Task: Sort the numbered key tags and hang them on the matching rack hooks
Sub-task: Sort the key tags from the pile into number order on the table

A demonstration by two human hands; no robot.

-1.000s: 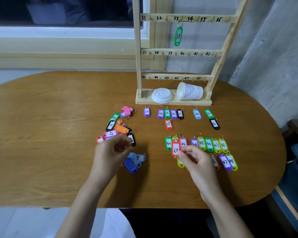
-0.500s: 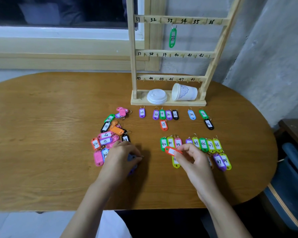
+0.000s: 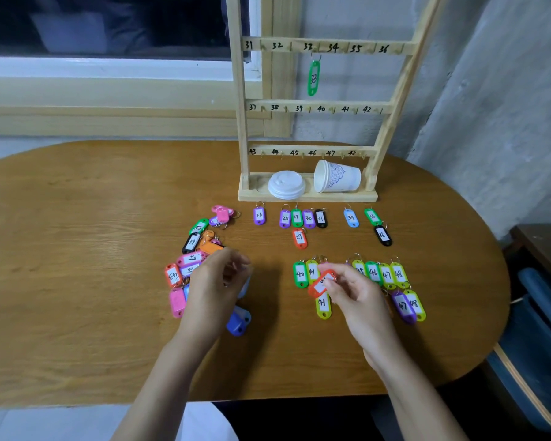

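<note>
The step in hand is judged to be sorting, not hanging: the right hand (image 3: 352, 292) pinches a red key tag (image 3: 319, 286) between thumb and fingertips, held tilted just above the near row of laid-out tags, beside the green tag marked 40 (image 3: 300, 274) and above the yellow-green tag marked 41 (image 3: 323, 305). The number on the red tag is partly covered by the fingers and cannot be read. The left hand (image 3: 215, 289) hovers over the unsorted pile (image 3: 190, 265) with fingers curled; whether it grips a tag cannot be told. The next move calls for reading the red tag and setting it in its place in numeric order on the table (image 3: 93, 249), or carrying it to its hook. Legible writing on the wooden rack (image 3: 242, 122): top rail 31 to 36, middle rail 37 to 42, bottom rail 43 to 48. One green tag marked 33 (image 3: 313, 78) hangs from hook 33; all other hooks appear bare. The far row on the table reads 26, 28, 29, 30, 31, then 34 and 36, with a second 29 below. The near row shows 40, 41, 46, 47, 48, with duplicates of 47 and 48. A black tag in the pile reads 39. A white lid (image 3: 286, 184) and a tipped paper cup (image 3: 337, 180) rest on the rack base
</note>
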